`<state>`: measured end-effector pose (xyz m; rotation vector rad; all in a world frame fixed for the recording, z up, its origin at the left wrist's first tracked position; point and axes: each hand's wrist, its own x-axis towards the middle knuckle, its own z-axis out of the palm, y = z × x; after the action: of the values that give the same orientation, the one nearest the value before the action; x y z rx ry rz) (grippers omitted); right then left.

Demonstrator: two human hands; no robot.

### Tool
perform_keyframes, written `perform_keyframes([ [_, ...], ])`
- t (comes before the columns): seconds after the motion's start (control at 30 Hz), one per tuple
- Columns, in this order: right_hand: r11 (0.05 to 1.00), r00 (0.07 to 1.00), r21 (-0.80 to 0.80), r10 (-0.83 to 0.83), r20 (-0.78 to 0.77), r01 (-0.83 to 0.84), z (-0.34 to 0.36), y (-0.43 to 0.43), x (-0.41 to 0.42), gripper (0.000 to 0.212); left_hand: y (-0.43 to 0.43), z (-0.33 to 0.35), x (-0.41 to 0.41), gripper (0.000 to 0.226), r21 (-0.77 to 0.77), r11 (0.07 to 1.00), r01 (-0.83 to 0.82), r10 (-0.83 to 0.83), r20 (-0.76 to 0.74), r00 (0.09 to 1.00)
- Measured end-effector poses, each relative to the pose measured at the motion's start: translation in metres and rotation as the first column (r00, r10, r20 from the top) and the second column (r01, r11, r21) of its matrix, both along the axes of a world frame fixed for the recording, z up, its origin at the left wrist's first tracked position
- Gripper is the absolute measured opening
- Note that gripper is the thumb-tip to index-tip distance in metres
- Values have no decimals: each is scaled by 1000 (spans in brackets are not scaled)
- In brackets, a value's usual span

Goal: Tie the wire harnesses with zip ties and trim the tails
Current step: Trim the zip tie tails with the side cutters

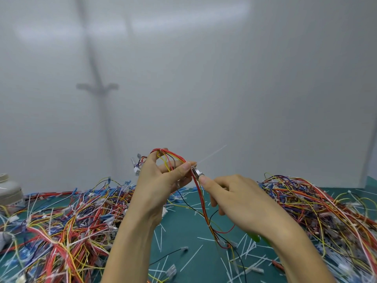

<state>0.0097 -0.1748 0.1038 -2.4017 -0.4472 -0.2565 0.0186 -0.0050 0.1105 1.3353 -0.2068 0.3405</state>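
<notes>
1. Far left: a white round container (10, 190) sits at the edge of the green mat (183, 227). It plays no part in the current step.
2. Left pile (67, 221): a large heap of multicoloured harnesses lies on the mat. White ties show among the wires. Whether every bundle here is tied and trimmed cannot be determined.
3. Left hand (157, 184): raised above the mat, fingers curled round the wire harness (202, 203). Thumb and forefinger pinch the bundle at the tie point, and the loose wire ends hang down toward the mat.
4. Zip tie tail (212, 154): a thin pale strip projects up and to the right from the pinch point. The tie appears cinched and the tail is not yet cut.
5. Cutter (196, 173): the metal jaws sit at the base of the tail, just beside the left thumb.
6. Right hand (240, 199): clasps the cutter, forefinger extended along the head.
7. Mat centre: many cut tails (191, 257) lie scattered, so numerous harnesses are judged finished.
8. Right pile (316, 211): a second large heap. Substantial work probably remains.
</notes>
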Motion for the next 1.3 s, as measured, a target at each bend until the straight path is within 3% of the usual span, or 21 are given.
perform_keyframes([
  [0.43,999,998,4,-32,47,32,0,2,-1,74,2,3,-3,36,58,998,22,-22,2,1000],
  [1.03,998,1000,68,-13,-8,14,-2,10,0,72,5,2,-3,38,90,996,0,5,-52,999],
  [1.3,995,998,94,21,-66,-14,0,8,2,71,4,3,-2,29,99,995,12,-9,-38,999],
])
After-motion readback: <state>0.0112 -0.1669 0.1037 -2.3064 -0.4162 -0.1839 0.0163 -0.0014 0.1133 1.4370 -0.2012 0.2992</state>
